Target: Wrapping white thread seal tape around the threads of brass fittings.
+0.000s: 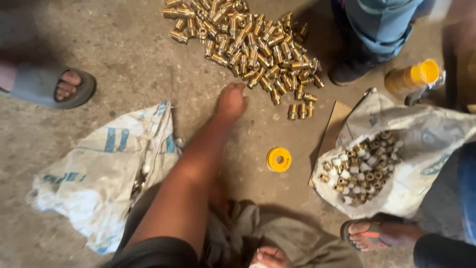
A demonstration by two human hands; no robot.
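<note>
I see one hand [231,103] stretched out, fingers bunched together, empty, just short of the brass fittings [250,47] heaped on the floor. The other hand isn't in view. Open sack [426,134] of fittings lies right; yellow tape roll [279,159] lies between.

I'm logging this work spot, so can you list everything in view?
loose brass fittings: many, gold, piled on the floor at top centre
open sack: one, white, right, holding more fittings, some white-wrapped
flat sack: one, white with blue print, left
tape roll: one, yellow, on the floor at centre
cardboard: one piece, brown, under the open sack
bottle: one, yellow cap, top right
other people's feet: grey slipper left, sandal bottom right, dark shoe top
cloth: one, grey-green, bottom centre
left hand: reaching out beside the pile, fingers together
right hand: bottom edge, mostly cut off
</note>
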